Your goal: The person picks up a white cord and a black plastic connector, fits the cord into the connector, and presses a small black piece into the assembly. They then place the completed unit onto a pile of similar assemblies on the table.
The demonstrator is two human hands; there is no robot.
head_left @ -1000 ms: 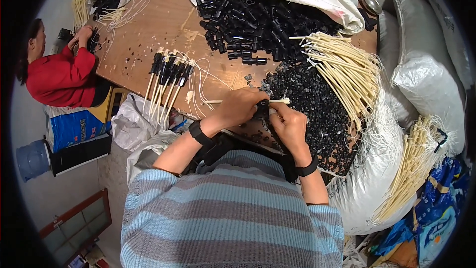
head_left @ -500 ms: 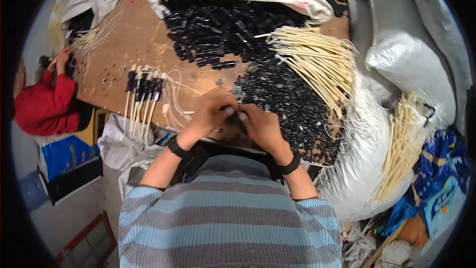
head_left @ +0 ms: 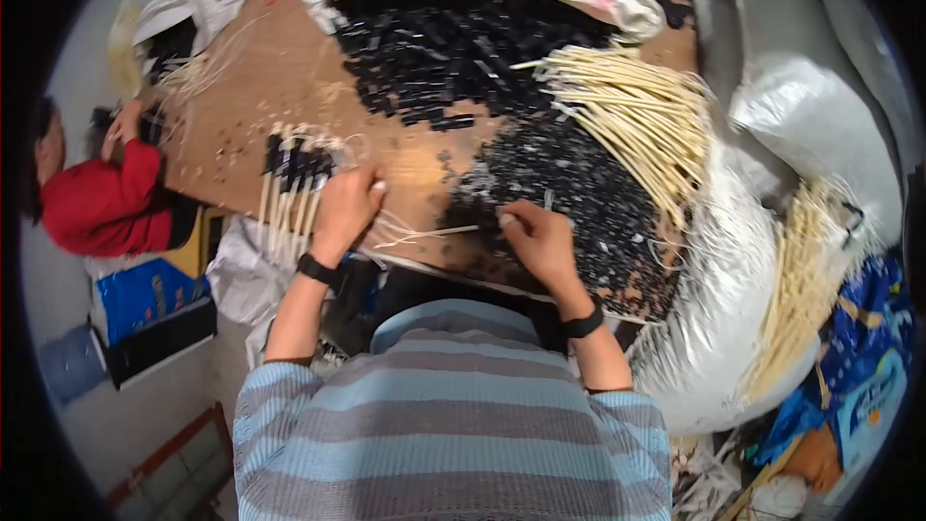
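Both apart: bare right hand [head_left: 537, 236], bare left hand [head_left: 349, 203]

They have separated mid-frame, apparently pausing two-handed handling. The right grip looks narrow, the left curled; whether either holds anything, I cannot tell. Left of centre, cream rods with black plastic ends [head_left: 293, 171] lie beside the left hand on the brown wooden tabletop [head_left: 410, 162]. At upper centre, blur smears piled black plastic parts [head_left: 434, 63].

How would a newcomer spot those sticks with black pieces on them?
Start at the brown table and follow its near edge leftward to the person's left hand. Left of that hand lies a row of pale sticks, their lower ends jutting past the edge. Unlike the larger bundle on the table's right, these carry black pieces near their upper ends.
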